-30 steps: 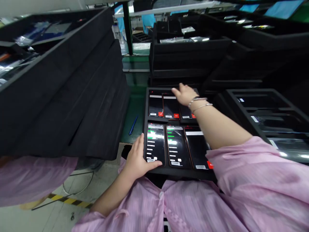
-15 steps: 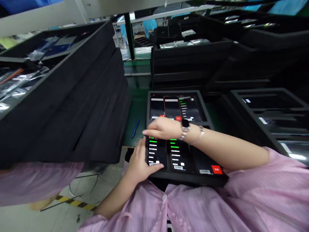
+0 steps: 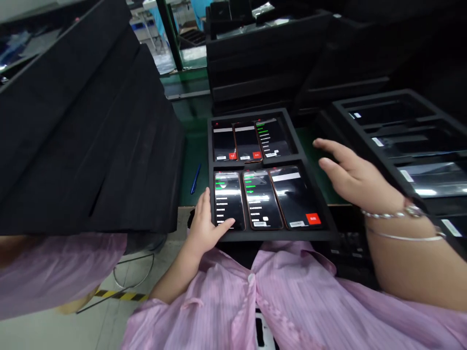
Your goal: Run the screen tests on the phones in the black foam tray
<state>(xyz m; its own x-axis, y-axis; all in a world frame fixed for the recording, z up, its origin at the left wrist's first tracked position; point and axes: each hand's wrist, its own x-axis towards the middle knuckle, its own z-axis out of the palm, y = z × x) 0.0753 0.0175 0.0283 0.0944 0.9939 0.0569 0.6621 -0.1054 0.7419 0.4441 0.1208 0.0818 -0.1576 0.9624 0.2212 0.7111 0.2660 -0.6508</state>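
In front of me a black foam tray (image 3: pixel 270 235) holds several phones in two rows, their screens lit. My left hand (image 3: pixel 203 221) clasps the tray's lower left edge, fingers along the outer side. Its thumb reaches over the screen of the lower left phone (image 3: pixel 229 204), which shows green and white text lines. A red block glows on the lower right phone (image 3: pixel 296 197). To the right of the tray my right hand (image 3: pixel 352 175) hovers with thumb and fingers apart, holding nothing. On that wrist are a bead bracelet and a bangle.
A blue pen (image 3: pixel 196 179) lies left of the tray on the green bench. Tall stacks of black trays (image 3: pixel 120 126) rise at the left and at the back (image 3: pixel 255 68). Another tray with phones (image 3: pixel 368 142) is at the right. A person's pink sleeve (image 3: pixel 65 272) shows lower left.
My right hand has swung from above the tray's left side out to its right, uncovering the phones. My left hand stays at the tray's edge. The view has tilted down.
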